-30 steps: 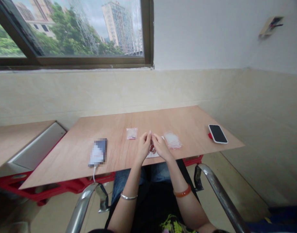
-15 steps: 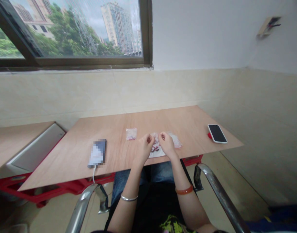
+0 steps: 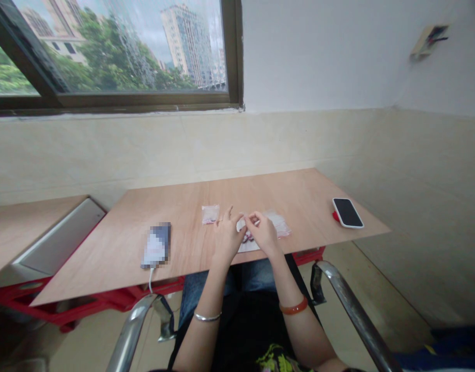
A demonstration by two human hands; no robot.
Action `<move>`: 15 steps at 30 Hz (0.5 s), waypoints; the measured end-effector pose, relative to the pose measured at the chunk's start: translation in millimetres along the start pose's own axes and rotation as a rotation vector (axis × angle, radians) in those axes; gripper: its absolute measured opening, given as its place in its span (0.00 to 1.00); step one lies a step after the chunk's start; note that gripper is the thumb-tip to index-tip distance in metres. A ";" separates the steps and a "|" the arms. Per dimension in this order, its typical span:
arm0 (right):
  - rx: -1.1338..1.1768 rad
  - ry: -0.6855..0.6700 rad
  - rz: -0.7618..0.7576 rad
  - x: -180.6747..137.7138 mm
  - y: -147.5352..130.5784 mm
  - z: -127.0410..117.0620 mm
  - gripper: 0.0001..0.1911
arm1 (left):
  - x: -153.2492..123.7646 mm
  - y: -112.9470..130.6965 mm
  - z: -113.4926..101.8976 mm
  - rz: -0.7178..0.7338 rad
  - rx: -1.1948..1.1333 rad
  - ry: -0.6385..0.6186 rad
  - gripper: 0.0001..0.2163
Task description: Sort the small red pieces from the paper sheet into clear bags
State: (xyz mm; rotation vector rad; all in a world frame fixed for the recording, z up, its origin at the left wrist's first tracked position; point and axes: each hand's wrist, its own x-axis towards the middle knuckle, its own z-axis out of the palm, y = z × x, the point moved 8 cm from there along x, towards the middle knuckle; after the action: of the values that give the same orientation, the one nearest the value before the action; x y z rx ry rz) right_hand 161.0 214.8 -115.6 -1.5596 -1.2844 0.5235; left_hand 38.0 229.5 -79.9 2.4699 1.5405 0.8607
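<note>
My left hand [image 3: 229, 236] and my right hand [image 3: 263, 235] meet fingertip to fingertip over the front middle of the wooden table. On the left, thumb and forefinger come together while the other fingers lift outward. My right thumb and forefinger are pinched close beside them. Whatever lies between the fingertips is too small to make out. Below the hands, small dark red pieces [image 3: 248, 236] lie on a white sheet [image 3: 248, 248], partly covered by my fingers. Clear plastic bags [image 3: 279, 225] rest just right of my right hand. A small clear bag [image 3: 210, 214] with reddish contents sits beyond my left hand.
A blurred-out phone-like item [image 3: 156, 245] with a white cable lies on the left of the table [image 3: 183, 206]. At the right, a white-edged phone [image 3: 348, 213] leans on a red support. Metal chair armrests [image 3: 131, 330] flank me. Tiled wall and window stand behind.
My hands have come closer together, fingertips now meeting. The outer fingers of my left hand have lifted and spread. The bags and phones have stayed put.
</note>
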 end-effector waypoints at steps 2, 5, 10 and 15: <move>0.144 0.048 0.072 1.8 10.3 -0.7 0.14 | -0.1 -2.0 -2.6 -0.018 0.003 0.015 0.16; 0.392 -0.005 0.282 -0.1 27.6 11.1 0.22 | 0.2 -3.3 -4.6 -0.029 -0.016 0.014 0.17; 0.915 -0.267 0.510 -9.6 22.7 43.4 0.19 | 0.9 4.6 5.0 0.068 -0.054 -0.076 0.20; 1.192 -0.288 0.622 -7.9 22.1 52.8 0.09 | -0.1 11.5 15.9 0.159 -0.059 -0.144 0.23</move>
State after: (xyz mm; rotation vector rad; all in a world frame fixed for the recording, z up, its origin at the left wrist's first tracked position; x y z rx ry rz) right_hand 125.7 231.3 -158.2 -0.7986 -0.3999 1.5931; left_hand 55.3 227.0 -88.9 2.5758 1.2688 0.7200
